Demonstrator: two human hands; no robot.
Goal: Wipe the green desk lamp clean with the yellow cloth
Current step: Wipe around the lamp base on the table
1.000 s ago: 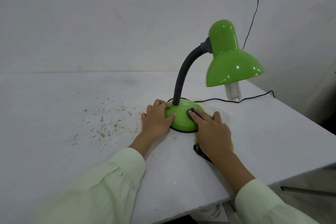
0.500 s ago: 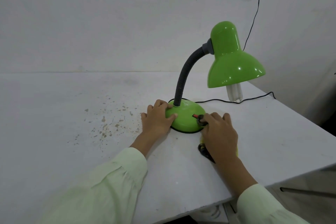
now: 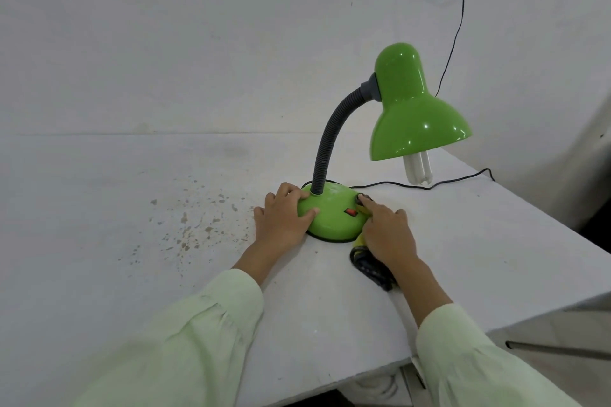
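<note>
On white table [image 3: 165,274], glossy green lamp [image 3: 330,218]

1. No writing, brand, number or sign can be read anywhere from here.
2. The red switch [image 3: 351,212] on the lamp base [image 3: 330,218], just left of the right hand [image 3: 386,235], shows no legible marking.

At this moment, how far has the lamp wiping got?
Early going. In hand: the left hand steadies the lamp base while the right hand presses the cloth against the base's right edge, next to the red switch. Left: no cloth is on the neck or the shade. Nothing shows what is already clean.
</note>
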